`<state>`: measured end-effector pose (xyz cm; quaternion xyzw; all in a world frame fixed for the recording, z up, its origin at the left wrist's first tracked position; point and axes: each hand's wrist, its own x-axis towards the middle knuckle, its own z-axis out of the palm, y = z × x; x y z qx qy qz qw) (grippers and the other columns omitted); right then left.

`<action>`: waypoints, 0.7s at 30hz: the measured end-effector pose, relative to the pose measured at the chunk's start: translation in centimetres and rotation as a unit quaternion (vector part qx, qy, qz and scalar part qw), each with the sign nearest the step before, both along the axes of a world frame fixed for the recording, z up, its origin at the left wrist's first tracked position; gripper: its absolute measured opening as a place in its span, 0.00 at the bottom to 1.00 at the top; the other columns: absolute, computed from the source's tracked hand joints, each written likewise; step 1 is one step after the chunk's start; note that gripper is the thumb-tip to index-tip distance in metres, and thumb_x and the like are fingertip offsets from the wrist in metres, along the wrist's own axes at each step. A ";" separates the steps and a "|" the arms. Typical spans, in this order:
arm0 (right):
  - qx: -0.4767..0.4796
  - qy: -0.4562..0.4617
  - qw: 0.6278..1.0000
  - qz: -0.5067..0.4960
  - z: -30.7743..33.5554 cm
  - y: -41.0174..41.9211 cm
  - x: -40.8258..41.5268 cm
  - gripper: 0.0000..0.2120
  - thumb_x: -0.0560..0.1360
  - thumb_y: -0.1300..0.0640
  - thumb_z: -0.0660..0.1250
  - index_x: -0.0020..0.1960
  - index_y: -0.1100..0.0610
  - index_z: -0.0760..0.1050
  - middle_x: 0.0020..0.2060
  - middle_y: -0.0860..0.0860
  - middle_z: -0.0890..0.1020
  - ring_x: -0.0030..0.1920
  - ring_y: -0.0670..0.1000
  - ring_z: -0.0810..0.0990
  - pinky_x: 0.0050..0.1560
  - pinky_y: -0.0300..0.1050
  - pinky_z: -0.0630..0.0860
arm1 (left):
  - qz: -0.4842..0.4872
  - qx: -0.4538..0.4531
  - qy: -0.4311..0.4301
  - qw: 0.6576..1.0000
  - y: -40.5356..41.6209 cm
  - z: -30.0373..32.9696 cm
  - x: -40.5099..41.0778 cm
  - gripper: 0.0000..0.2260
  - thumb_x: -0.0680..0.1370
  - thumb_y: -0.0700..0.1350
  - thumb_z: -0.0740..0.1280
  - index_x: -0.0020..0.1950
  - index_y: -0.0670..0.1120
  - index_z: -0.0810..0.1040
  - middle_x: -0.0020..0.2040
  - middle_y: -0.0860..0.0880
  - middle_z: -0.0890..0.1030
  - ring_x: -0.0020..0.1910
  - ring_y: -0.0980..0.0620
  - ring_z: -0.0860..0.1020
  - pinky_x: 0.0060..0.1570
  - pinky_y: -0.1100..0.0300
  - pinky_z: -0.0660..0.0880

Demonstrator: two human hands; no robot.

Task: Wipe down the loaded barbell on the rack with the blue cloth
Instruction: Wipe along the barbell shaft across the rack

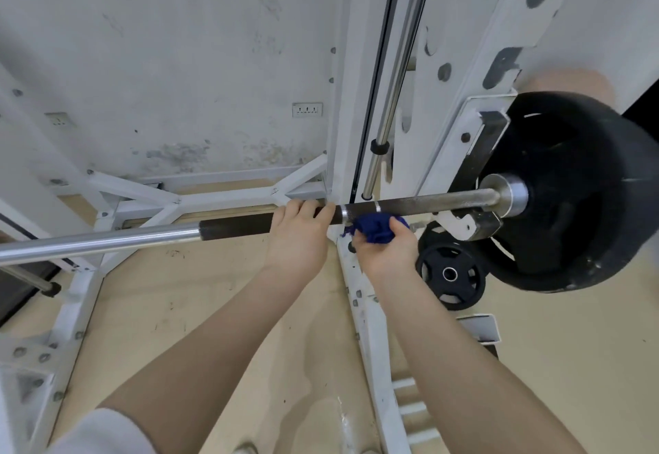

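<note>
A: Which way is the barbell (428,204) lying relative to the hands?

B: Its long axis is running left to right across the view, resting on the rack (474,225) at the right. The bare chrome section is sitting far left, then the dark knurled grip, then a second knurled stretch leading to the sleeve.

A: What is the left hand (297,236) doing?

B: It is gripping the knurled part, fingers curling over the top of the bar, apparently steadying it.

A: And the right hand (387,250)?

B: It is holding the blue cloth (376,228) bunched in curled fingers, just right of the left hand. The cloth is sitting against the underside of the bar, touching or nearly so; contact cannot be confirmed.

A: Which hand is nearer the unwiped run?

B: Judging from position, the right hand is nearer the stretch toward the sleeve, so a stroke would be travelling rightward along the axis.

A: What is standing in the way?

B: The rack hook is cradling the bar just short of the collar, and the big black plate (570,197) is closing off the end. The white upright (351,97) and chrome guide rod (396,79) are rising behind the bar. A smaller plate (451,271) is leaning on the floor below, well clear.
</note>
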<state>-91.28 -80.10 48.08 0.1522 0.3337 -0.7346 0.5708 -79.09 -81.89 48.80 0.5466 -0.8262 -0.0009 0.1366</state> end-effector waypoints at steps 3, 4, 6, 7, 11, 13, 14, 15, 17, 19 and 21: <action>0.050 0.045 0.997 -0.043 0.3 0.6 -3.8 0.04 0.80 0.63 0.56 0.51 0.60 0.70 0.59 0.57 0.73 0.54 0.53 0.75 0.57 0.45 0.71 | -0.006 0.031 0.004 0.999 -0.2 0.5 -0.8 0.19 0.74 0.38 0.59 0.65 0.44 0.69 0.62 0.45 0.73 0.62 0.43 0.67 0.60 0.54 0.63; 0.055 0.053 0.995 -0.064 0.7 0.9 -5.2 0.06 0.80 0.63 0.57 0.56 0.60 0.69 0.62 0.57 0.71 0.59 0.54 0.73 0.58 0.46 0.71 | -0.015 0.036 0.016 0.999 -0.2 0.6 -1.1 0.19 0.75 0.39 0.58 0.66 0.44 0.68 0.64 0.46 0.72 0.63 0.44 0.67 0.61 0.54 0.63; 0.058 0.060 0.993 -0.083 1.1 1.1 -6.9 0.16 0.80 0.62 0.58 0.67 0.59 0.63 0.64 0.55 0.69 0.66 0.55 0.68 0.61 0.48 0.72 | -0.040 0.039 0.035 0.998 -0.1 0.5 -1.8 0.20 0.76 0.40 0.58 0.68 0.44 0.65 0.66 0.47 0.71 0.65 0.45 0.66 0.65 0.55 0.60; 0.065 0.080 0.992 -0.070 1.2 1.0 -6.9 0.18 0.80 0.62 0.58 0.69 0.59 0.61 0.63 0.54 0.69 0.66 0.55 0.68 0.60 0.47 0.72 | -0.054 0.041 0.032 0.997 -0.1 0.5 -2.2 0.21 0.76 0.40 0.59 0.70 0.44 0.64 0.67 0.47 0.70 0.66 0.45 0.65 0.68 0.55 0.57; 0.099 0.212 0.972 0.020 1.3 1.2 -4.3 0.08 0.80 0.63 0.57 0.59 0.59 0.65 0.47 0.54 0.74 0.45 0.50 0.75 0.56 0.50 0.73 | -0.072 0.041 0.016 0.996 -0.3 0.5 -4.0 0.22 0.76 0.40 0.58 0.70 0.44 0.64 0.68 0.47 0.70 0.67 0.45 0.66 0.71 0.54 0.53; 0.120 0.340 0.931 0.057 1.4 2.3 -4.3 0.06 0.79 0.62 0.59 0.55 0.57 0.65 0.41 0.51 0.73 0.39 0.49 0.74 0.48 0.48 0.75 | -0.064 0.043 0.017 0.997 -0.6 0.7 -4.7 0.19 0.76 0.41 0.59 0.67 0.44 0.67 0.65 0.46 0.72 0.64 0.45 0.68 0.68 0.54 0.56; 0.124 0.427 0.892 0.084 1.1 2.9 -4.9 0.07 0.79 0.61 0.60 0.55 0.57 0.65 0.40 0.50 0.73 0.38 0.50 0.73 0.43 0.46 0.74 | -0.056 0.048 0.016 0.997 -0.7 0.8 -5.1 0.17 0.76 0.42 0.59 0.65 0.44 0.69 0.63 0.46 0.73 0.62 0.44 0.69 0.65 0.55 0.59; 0.120 0.519 0.839 0.109 0.8 3.4 -5.7 0.07 0.78 0.61 0.61 0.54 0.56 0.65 0.39 0.50 0.73 0.38 0.51 0.73 0.40 0.45 0.73 | -0.045 0.052 0.014 0.998 -0.9 0.9 -5.5 0.15 0.77 0.44 0.59 0.64 0.44 0.70 0.61 0.46 0.74 0.61 0.44 0.69 0.61 0.55 0.62; 0.087 0.674 0.723 0.122 0.6 4.1 -7.1 0.07 0.77 0.61 0.62 0.53 0.53 0.67 0.40 0.52 0.74 0.39 0.55 0.74 0.39 0.47 0.75 | -0.025 0.053 0.006 0.998 -1.2 1.2 -6.1 0.14 0.79 0.48 0.59 0.62 0.45 0.71 0.59 0.46 0.74 0.59 0.44 0.70 0.57 0.54 0.64; 0.052 0.771 0.626 0.105 0.8 3.6 -7.7 0.10 0.76 0.63 0.63 0.56 0.55 0.70 0.45 0.53 0.74 0.40 0.51 0.72 0.41 0.39 0.71 | -0.013 0.054 0.000 0.998 -1.5 1.2 -6.5 0.14 0.78 0.50 0.60 0.61 0.46 0.72 0.58 0.46 0.74 0.59 0.44 0.70 0.56 0.54 0.65; 0.041 0.845 0.516 0.138 1.2 2.2 -7.0 0.17 0.74 0.63 0.63 0.63 0.58 0.69 0.54 0.53 0.72 0.47 0.49 0.70 0.46 0.37 0.68 | -0.002 0.053 0.000 0.999 -1.6 1.1 -6.7 0.13 0.78 0.50 0.61 0.60 0.46 0.72 0.57 0.47 0.74 0.58 0.45 0.70 0.54 0.54 0.66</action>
